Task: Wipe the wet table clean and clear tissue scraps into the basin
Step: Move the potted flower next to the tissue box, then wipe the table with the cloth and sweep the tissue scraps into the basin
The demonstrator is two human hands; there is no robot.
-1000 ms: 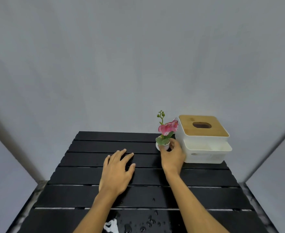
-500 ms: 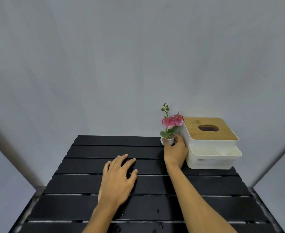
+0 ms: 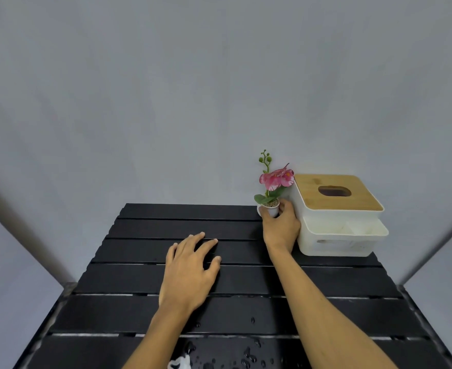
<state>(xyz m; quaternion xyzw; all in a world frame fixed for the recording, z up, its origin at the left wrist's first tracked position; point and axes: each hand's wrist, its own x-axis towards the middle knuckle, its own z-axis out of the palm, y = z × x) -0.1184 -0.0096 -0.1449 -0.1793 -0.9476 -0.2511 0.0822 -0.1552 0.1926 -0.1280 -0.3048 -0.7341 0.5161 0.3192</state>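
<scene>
The black slatted table (image 3: 145,278) carries water drops (image 3: 247,354) along its near edge. A bit of white tissue scrap (image 3: 178,363) shows at the bottom edge beside my left forearm. My left hand (image 3: 190,270) lies flat on the middle slats, fingers spread, holding nothing. My right hand (image 3: 281,227) is at the far right, its fingers closed round the small white pot of a pink flower (image 3: 271,193). The pot stands at the table's back edge, right against the tissue box (image 3: 337,217). No basin is in view.
The white tissue box with a wooden lid and a front tray fills the far right corner. A grey wall stands close behind the table. Grey floor shows on both sides.
My right hand has carried the flower pot back and to the right, up against the tissue box. My left hand has stayed flat on the table. The view has tilted slightly.
</scene>
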